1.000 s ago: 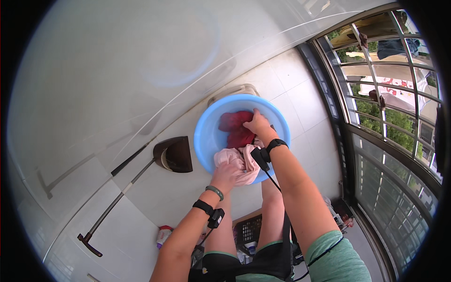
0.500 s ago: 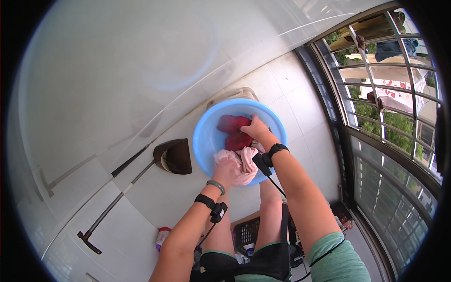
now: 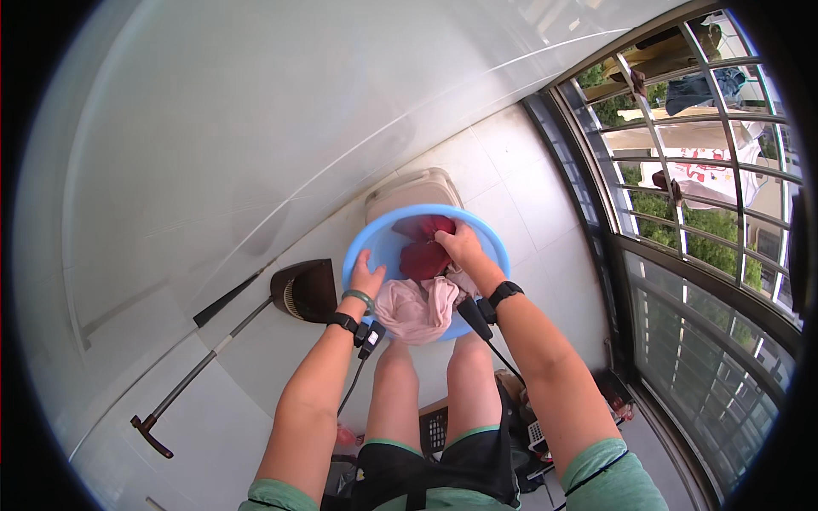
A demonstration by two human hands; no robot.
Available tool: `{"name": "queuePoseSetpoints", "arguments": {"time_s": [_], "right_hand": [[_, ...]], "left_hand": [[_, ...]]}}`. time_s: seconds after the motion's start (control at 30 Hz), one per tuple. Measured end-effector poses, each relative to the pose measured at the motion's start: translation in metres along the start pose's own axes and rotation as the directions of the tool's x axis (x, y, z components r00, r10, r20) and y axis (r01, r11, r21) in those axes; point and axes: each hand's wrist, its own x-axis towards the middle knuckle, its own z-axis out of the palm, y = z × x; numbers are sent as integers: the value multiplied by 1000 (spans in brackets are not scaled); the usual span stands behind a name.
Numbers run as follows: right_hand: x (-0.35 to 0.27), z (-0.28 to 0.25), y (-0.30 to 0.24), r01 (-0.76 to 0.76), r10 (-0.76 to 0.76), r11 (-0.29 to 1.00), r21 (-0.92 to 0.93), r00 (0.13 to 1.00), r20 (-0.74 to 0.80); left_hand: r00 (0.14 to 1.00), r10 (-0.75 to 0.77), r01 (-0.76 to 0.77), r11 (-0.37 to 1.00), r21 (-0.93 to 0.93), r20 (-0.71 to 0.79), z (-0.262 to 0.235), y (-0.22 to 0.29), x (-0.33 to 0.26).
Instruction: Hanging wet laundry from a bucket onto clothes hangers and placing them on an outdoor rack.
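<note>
A light blue basin (image 3: 501, 255) stands in front of my legs, with wet-looking laundry inside. Dark red cloth (image 3: 423, 261) lies toward its far side, and my right hand (image 3: 461, 245) is closed on part of it, near the right inner wall. Pale pink cloth (image 3: 415, 310) is bunched at the near side and reaches up to the near rim. At the basin's left side, my left hand (image 3: 367, 278) rests against the wall by the rim, fingers apart and off the cloth.
A beige stool (image 3: 415, 189) shows behind the basin. To the left lie a brown dustpan (image 3: 308, 289) and its long handle. A barred window (image 3: 690, 136) is on the right, with clothes hanging outside. A black crate (image 3: 433, 430) sits beneath my legs.
My left hand has let go of the pink cloth and moved left to the basin's side. The basin sits slightly nearer, showing more of the stool. My right hand still holds the red cloth.
</note>
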Motion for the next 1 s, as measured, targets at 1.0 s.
{"name": "queuePoseSetpoints", "arguments": {"time_s": [1.0], "right_hand": [[-71, -45, -21, -287, 308, 295, 911, 932, 194]], "left_hand": [[906, 126, -158, 986, -46, -405, -16, 22, -12]]}}
